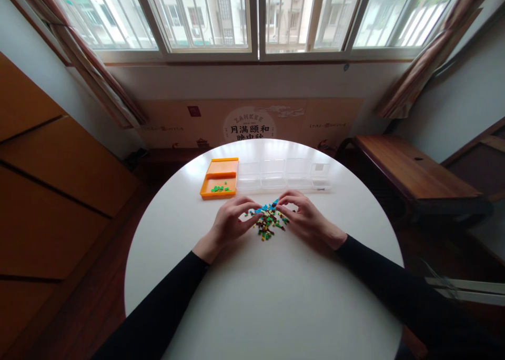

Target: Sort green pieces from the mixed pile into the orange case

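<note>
Beyond the round white table (276, 297), an orange tray (219, 178) and clear boxes (284, 175) sit past both hands, fingers loosely spread over small bricks (268, 222).

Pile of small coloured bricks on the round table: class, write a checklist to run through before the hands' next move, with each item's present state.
1. Left hand at the pile of bricks: ok.
2. Right hand at the pile: ok.
3. Orange tray open, green pieces inside: ok.
4. Clear boxes lined up beside the tray: ok.
5. A brick pinched between fingers: cannot tell.
</note>
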The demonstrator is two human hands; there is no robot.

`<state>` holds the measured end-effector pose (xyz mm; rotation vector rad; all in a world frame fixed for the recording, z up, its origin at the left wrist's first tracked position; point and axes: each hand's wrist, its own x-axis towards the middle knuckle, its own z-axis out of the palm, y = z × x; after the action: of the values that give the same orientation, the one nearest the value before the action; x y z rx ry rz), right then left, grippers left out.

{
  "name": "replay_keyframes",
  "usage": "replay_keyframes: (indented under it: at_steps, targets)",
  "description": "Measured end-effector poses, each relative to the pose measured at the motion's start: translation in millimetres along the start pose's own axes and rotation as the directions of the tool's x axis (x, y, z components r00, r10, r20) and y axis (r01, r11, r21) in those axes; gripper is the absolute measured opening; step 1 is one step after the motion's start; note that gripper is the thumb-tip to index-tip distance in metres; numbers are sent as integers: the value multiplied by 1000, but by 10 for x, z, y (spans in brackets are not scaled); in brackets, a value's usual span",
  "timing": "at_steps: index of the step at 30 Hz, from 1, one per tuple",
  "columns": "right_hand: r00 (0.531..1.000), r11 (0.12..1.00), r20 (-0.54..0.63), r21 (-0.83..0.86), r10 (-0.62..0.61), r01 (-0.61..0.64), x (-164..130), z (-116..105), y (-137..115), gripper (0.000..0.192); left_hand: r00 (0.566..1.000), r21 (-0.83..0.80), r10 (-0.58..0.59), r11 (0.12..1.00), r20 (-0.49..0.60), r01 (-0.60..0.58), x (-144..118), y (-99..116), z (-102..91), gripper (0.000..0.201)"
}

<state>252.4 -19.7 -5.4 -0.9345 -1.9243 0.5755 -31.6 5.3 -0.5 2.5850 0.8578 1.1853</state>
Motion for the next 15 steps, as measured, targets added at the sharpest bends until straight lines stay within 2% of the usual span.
replay_keyframes:
  at_steps: [5,15]
  targets:
    - [999,994,40,102,37,-40,0,51,-31,21,999,-20,39,999,5,-38,22,78,113,13]
    - [994,992,103,114,39,-51,1,90,-37,26,997,-9,71,997,0,-71,54,143,139,11]
